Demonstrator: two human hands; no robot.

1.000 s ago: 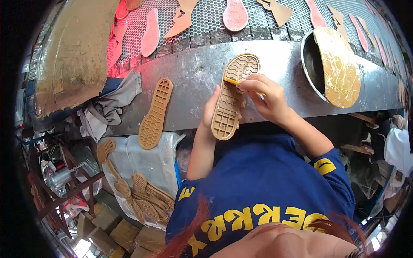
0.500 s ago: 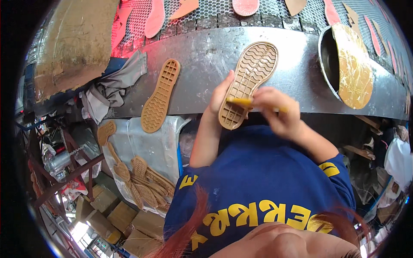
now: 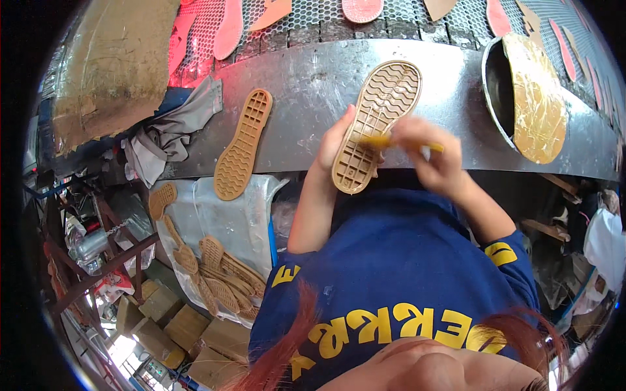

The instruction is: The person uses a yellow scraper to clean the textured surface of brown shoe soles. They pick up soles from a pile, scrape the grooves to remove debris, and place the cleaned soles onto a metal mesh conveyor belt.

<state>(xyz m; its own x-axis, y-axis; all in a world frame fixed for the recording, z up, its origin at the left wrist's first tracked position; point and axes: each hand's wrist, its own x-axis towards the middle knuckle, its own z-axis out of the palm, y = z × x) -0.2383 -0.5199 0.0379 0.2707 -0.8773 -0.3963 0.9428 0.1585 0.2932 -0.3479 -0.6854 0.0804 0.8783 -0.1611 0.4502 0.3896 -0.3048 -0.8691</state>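
Note:
A tan shoe sole (image 3: 390,88), wet-looking and glossy, lies tilted over the metal table with its recessed grid and zigzag face up. My left hand (image 3: 334,144) is closed around its left edge, the thumb along the side and fingertips showing at the far edge. In my right hand (image 3: 435,153), blurred by motion, is a yellow-handled brush (image 3: 374,141), its tip against the grid in the sole's middle. A second tan sole (image 3: 243,146) rests on the table to the left, jutting over its front edge.
Beyond the metal table (image 3: 300,107), a mesh conveyor (image 3: 404,16) carries pink and tan shoe pieces. A round pot (image 3: 498,91) with a glue-smeared half cover (image 3: 538,104) stands right. Left are grey cloth (image 3: 173,133), cardboard (image 3: 114,72), and several soles (image 3: 222,280) on plastic sheeting.
My right hand has moved the brush slightly up and right along the sole, from the lower grid to the middle. Pieces on the conveyor have shifted left. My left hand stays put.

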